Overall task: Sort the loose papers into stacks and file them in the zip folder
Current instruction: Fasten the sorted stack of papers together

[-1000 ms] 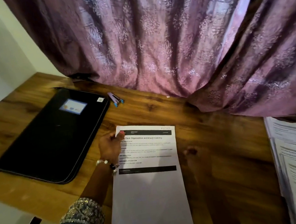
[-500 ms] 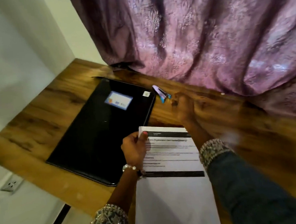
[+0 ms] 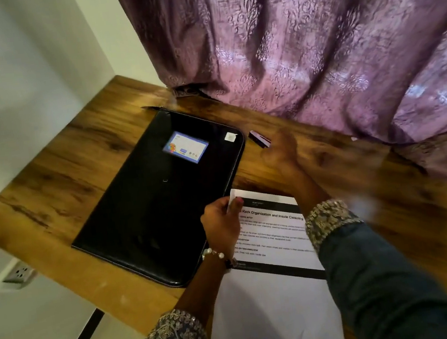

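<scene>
Black and closed, the zip folder (image 3: 160,194) lies flat on the left part of the wooden table (image 3: 56,180). Just right of its near corner the left hand (image 3: 220,221) pinches the top left corner of the printed paper (image 3: 272,291), thumb on top, fingers curled beneath. This sheet lies on the table's near edge. Farther right, the right hand (image 3: 282,150) reaches forward across the sheet, blurred; its fingertips are close to a small purple stapler (image 3: 258,136); whether they touch it, I cannot tell.
</scene>
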